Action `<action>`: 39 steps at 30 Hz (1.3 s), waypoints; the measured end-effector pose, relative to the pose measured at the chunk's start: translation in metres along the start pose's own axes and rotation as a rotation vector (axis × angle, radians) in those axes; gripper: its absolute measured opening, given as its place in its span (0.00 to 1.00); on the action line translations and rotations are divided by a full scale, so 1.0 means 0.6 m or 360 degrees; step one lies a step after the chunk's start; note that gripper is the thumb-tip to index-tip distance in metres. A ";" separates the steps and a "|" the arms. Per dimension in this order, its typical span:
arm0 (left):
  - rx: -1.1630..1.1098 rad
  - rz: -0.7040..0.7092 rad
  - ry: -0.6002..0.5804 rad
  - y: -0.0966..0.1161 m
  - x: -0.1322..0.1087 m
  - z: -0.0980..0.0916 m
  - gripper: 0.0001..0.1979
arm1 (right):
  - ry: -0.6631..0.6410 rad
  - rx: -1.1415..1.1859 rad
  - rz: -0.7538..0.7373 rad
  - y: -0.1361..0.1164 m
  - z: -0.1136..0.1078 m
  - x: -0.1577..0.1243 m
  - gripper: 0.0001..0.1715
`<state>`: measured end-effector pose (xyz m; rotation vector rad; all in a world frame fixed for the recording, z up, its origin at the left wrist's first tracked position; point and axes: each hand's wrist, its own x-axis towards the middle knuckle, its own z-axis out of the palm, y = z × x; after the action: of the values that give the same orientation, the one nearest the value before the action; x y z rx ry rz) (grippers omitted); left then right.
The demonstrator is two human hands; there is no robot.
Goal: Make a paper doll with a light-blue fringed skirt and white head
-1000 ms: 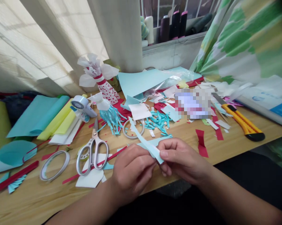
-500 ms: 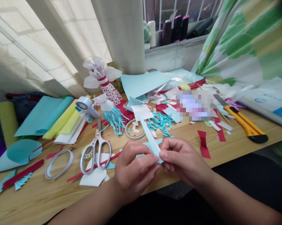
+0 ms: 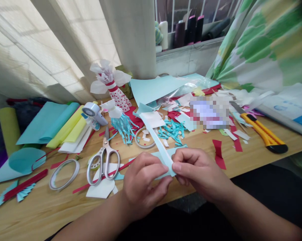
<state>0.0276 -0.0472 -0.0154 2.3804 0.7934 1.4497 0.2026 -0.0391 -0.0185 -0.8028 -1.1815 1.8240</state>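
A narrow light-blue paper strip (image 3: 156, 139) slants away from me over the table, its near end between my hands. My right hand (image 3: 194, 167) pinches that near end between thumb and fingers. Beside it, the fingertips of my left hand (image 3: 147, 184) close in on the strip's left edge; the thumb and index finger look slightly apart there. Under the strip lies a flat light-blue paper piece (image 3: 163, 154), partly covered by my hands. To the left of my left hand rest the scissors (image 3: 105, 157), on white paper and a thin red strip.
Tape rolls (image 3: 64, 174) lie at left and mid-table. A blue fringed tassel (image 3: 122, 125), a dotted paper cone (image 3: 117, 95) and blue shreds (image 3: 172, 132) sit behind. An orange box cutter (image 3: 265, 132) lies at right. Paper rolls (image 3: 57, 120) crowd the left back.
More of the paper strip stretches out beyond my hands, its far end now further back and left. My left thumb and index finger have parted a little. The view has shifted slightly.
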 end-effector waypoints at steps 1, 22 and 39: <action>0.0055 0.0046 -0.0021 0.000 0.001 -0.001 0.18 | 0.0001 0.0001 0.0002 0.001 0.002 0.000 0.16; -0.0952 -0.1072 0.0381 0.000 -0.007 -0.002 0.04 | 0.0045 -0.0616 -0.0034 -0.011 0.004 0.000 0.10; -0.1376 -0.2035 0.0091 -0.014 0.016 0.010 0.09 | 0.0226 -0.1312 -0.0404 -0.029 -0.041 -0.027 0.21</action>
<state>0.0338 -0.0342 -0.0153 0.8218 1.0639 0.9247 0.2359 -0.0387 -0.0099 -1.1349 -1.8656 1.0220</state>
